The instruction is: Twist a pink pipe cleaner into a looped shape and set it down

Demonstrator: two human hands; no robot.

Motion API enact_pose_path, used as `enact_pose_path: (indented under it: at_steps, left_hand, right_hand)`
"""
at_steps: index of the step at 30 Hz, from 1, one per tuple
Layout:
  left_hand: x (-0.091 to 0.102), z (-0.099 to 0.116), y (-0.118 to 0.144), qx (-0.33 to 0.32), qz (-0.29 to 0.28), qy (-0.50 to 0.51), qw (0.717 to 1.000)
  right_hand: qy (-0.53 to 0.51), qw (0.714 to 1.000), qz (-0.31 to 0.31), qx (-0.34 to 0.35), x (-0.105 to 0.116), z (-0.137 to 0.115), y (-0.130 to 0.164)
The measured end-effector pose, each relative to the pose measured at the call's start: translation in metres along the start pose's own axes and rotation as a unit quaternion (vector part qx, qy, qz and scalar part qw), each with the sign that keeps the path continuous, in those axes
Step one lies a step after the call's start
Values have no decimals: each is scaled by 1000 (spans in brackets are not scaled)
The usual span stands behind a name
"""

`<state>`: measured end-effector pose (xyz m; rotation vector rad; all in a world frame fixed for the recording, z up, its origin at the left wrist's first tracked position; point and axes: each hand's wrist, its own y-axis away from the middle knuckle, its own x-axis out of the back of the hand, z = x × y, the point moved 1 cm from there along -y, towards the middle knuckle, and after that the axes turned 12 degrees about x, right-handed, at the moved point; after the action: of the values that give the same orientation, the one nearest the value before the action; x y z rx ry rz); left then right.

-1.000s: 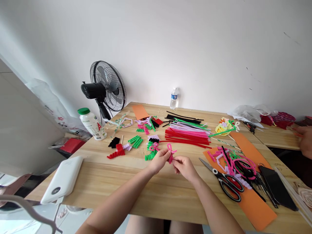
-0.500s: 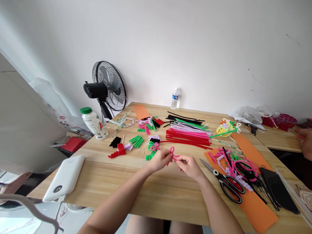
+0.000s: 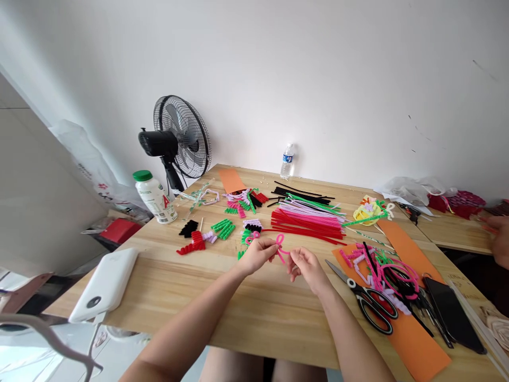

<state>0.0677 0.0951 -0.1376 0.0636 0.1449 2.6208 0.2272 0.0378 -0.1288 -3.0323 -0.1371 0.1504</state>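
Note:
A pink pipe cleaner (image 3: 280, 240), bent into a small upright loop with loose ends, is held above the table between my hands. My left hand (image 3: 259, 255) pinches it at the base of the loop. The thumb and forefinger of my right hand (image 3: 305, 268) are closed on its right end, the other fingers curled loosely below. Just behind my left hand lies a pink looped piece (image 3: 253, 237), partly hidden, beside coiled green pieces (image 3: 245, 237). Straight red pipe cleaners (image 3: 306, 225) lie in a bundle beyond my hands, with pink, lilac, green and black ones behind.
Scissors (image 3: 371, 300) lie on orange paper (image 3: 425, 345) at right, near a black phone (image 3: 453, 313). A white power bank (image 3: 105, 286), a green-capped bottle (image 3: 155, 199) and a fan (image 3: 178, 138) stand left. Another person's hand (image 3: 500, 241) shows at the right edge.
My right hand has shifted slightly right and its lower fingers have loosened. The pipe cleaner's right end now curves down toward it. My left hand keeps its pinch.

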Motion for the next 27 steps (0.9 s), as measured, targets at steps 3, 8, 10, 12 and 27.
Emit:
enact_pose_path:
  at_steps: [3, 8, 10, 12, 27]
  left_hand:
    - [-2, 0, 1, 6, -15, -30, 999]
    - [-11, -1, 5, -33, 13, -93, 995]
    - [-15, -4, 5, -49, 41, -97, 993]
    - [-19, -8, 4, -51, 73, -81, 993]
    - [-17, 2, 13, -143, 162, -188, 958]
  right_hand:
    - [22, 1000, -10, 10, -1, 5, 0]
    - [133, 990, -23, 43, -4, 12, 2]
    - [149, 987, -26, 51, -6, 12, 3]
    - [149, 986, -34, 61, -8, 10, 4]
    - [-12, 998, -57, 35, -14, 5, 6]
